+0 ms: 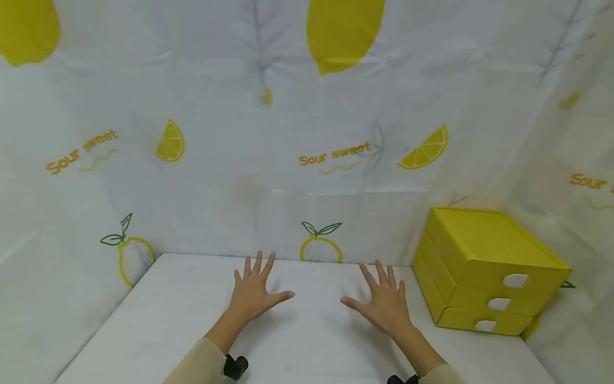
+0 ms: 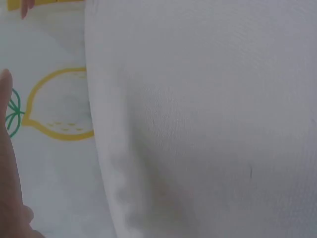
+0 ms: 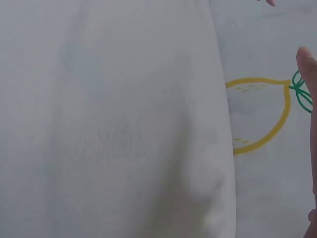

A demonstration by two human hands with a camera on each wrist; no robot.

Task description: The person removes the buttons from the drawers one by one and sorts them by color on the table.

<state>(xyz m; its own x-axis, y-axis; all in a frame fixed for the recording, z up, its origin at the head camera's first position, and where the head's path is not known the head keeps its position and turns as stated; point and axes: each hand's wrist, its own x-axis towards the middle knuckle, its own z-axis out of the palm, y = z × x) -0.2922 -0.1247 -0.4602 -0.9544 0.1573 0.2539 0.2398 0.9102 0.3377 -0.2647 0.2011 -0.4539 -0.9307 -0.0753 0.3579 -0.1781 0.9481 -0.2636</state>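
Note:
Both hands hover above a white table in the head view, fingers spread and palms facing down and forward. The left hand is left of the middle, its thumb pointing inward to the right. Across from it, the right hand mirrors the pose, thumb pointing left. Neither holds anything, and their shadows fall on the tabletop below. Part of the left hand shows at the left edge of the left wrist view. In the right wrist view, the right thumb shows at the right edge.
A yellow drawer box with three stacked drawers and white pull tabs stands at the table's back right, nearest the right hand. Behind the table hangs a white curtain printed with lemons and lettering. Black wrist cameras sit at the sleeves.

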